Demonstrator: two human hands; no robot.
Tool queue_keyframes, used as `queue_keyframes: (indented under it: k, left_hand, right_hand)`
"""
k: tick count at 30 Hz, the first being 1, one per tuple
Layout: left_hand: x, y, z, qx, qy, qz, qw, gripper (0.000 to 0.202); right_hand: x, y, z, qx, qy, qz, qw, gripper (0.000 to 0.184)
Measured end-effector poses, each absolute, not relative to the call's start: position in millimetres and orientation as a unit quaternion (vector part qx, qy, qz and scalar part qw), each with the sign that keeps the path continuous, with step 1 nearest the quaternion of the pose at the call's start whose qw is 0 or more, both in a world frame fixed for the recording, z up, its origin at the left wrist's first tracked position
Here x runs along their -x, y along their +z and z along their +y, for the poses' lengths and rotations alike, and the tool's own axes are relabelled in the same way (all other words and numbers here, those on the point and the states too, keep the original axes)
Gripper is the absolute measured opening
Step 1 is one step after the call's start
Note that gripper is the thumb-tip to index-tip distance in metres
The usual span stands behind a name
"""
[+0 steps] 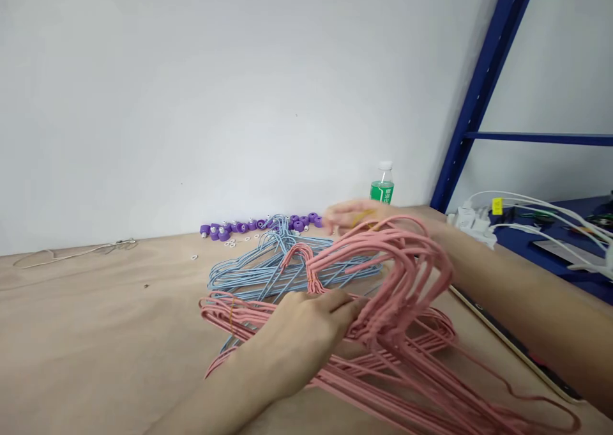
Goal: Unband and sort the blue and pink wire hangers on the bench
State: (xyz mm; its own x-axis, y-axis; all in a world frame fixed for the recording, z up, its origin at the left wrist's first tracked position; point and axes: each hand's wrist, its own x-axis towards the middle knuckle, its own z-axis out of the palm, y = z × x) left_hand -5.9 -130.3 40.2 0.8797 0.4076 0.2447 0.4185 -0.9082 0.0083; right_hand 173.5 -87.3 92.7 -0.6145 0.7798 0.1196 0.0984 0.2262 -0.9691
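My left hand [306, 326] grips a bunch of pink coated wire hangers [397, 282] near their necks and lifts the hooks off the table. More pink hangers [407, 384] lie under and beyond it, and a thin orange rubber band [231, 313] crosses some at the left. My right hand [354, 215] sits behind the raised hooks, partly hidden, with an orange rubber band [364, 217] over its fingers. Whether those fingers hold anything is hidden. Light blue wire hangers [282, 269] lie in a heap beyond my left hand.
Several purple caps [253, 226] and small white rings [230, 242] lie at the back of the wooden table [96, 320]. A water bottle [382, 183] stands behind them. To the right are a blue shelf frame [479, 96], a white power strip [472, 221] and cables.
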Motion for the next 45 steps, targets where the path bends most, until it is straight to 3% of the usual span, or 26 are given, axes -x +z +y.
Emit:
queue_keyframes:
  k: [4, 6, 9, 13, 16, 21, 32, 34, 39, 41, 45]
  left_hand:
    - [3.0, 39.0, -130.1, 0.971, -0.09, -0.22, 0.01, 0.025]
    - [2.2, 38.3, -130.3, 0.972, -0.07, -0.226, 0.0, 0.024]
    - [2.7, 36.8, -129.8, 0.972, -0.078, -0.22, -0.006, 0.026]
    - [5.9, 35.4, -128.9, 0.973, -0.117, -0.198, 0.001, 0.031]
    - [8.0, 35.4, -128.2, 0.974, -0.129, -0.186, 0.008, 0.033]
    - [8.9, 35.5, -127.0, 0.975, -0.152, -0.162, 0.015, 0.031]
    - [4.6, 32.7, -131.8, 0.97, -0.2, -0.128, 0.058, 0.032]
    - [4.2, 33.5, -132.3, 0.971, -0.186, -0.137, 0.065, 0.032]
    - [5.3, 39.6, -132.9, 0.968, -0.141, -0.195, 0.073, 0.022]
    - [5.2, 41.4, -132.0, 0.964, -0.115, -0.221, 0.089, 0.015]
    - [1.3, 42.7, -128.8, 0.958, -0.043, -0.257, 0.116, 0.007]
  right_hand:
    - [-203.2, 96.3, -88.1, 0.277, 0.66, -0.629, 0.302, 0.011]
    - [-211.7, 98.7, -89.9, 0.27, 0.671, -0.631, 0.278, 0.018]
    - [-215.0, 102.2, -92.0, 0.267, 0.63, -0.682, 0.257, 0.027]
    - [-213.9, 101.9, -90.4, 0.257, 0.566, -0.743, 0.246, 0.023]
    - [-213.7, 99.6, -88.7, 0.26, 0.517, -0.765, 0.284, 0.011]
    - [-212.3, 100.5, -92.2, 0.244, 0.417, -0.805, 0.343, 0.015]
    - [-177.0, 92.8, -79.5, 0.207, 0.462, -0.833, 0.223, 0.021]
    - [-174.0, 92.4, -73.2, 0.209, 0.461, -0.823, 0.256, 0.02]
    - [-186.5, 89.9, -71.1, 0.19, 0.51, -0.713, 0.442, 0.018]
    - [-191.4, 86.9, -77.3, 0.199, 0.537, -0.679, 0.459, 0.018]
    - [-191.2, 83.7, -96.1, 0.276, 0.591, -0.635, 0.415, 0.026]
